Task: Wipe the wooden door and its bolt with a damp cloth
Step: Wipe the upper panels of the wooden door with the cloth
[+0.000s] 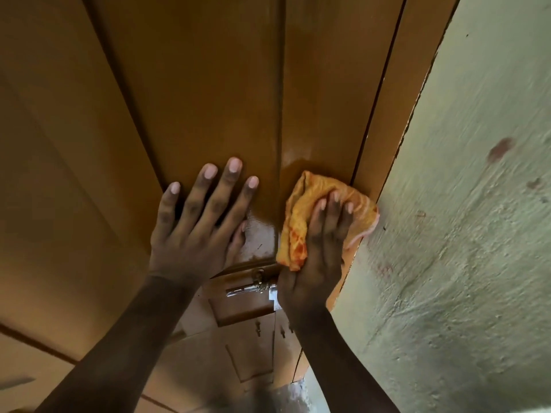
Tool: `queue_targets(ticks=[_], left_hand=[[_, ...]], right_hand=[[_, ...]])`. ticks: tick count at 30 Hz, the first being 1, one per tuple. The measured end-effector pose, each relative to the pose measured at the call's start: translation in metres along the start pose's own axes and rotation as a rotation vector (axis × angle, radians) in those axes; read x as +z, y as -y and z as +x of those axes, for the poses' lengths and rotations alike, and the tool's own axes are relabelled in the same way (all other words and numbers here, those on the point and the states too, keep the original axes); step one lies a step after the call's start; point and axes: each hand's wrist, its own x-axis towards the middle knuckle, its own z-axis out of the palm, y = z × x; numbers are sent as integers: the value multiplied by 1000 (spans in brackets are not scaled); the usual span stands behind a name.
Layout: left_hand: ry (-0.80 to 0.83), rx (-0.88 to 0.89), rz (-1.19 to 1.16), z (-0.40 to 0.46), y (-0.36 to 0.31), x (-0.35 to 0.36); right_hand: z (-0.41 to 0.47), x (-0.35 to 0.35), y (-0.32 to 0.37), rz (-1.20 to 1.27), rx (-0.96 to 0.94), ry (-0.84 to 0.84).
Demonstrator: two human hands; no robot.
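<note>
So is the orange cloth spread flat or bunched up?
Bunched up. The orange cloth shows thick folds under the right hand, which presses it against the brown wooden door.

A pale green wall (465, 234) bears reddish stains.

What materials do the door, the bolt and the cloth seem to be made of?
Door: apparently wood with glossy brown paint or varnish; it reflects light.
Bolt: shiny silvery metal, with bright highlights.
Cloth: soft orange woven fabric, folded and creased under the right hand.
</note>
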Motion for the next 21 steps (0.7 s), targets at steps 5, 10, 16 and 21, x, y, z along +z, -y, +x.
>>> queue_targets(ticks=[5, 10, 16, 21], left_hand=[[13, -3, -2, -1, 0, -1], [14, -10, -14, -2, -1, -1], [-6, -6, -15, 0, 0, 0], [5, -2, -2, -2, 0, -1]], right_hand=[[-48, -9, -24, -41, -101, 104], [-22, 1, 4, 69, 55, -41], [-27, 1, -23, -190, -221, 81], [-36, -5, -23, -24, -82, 68]])
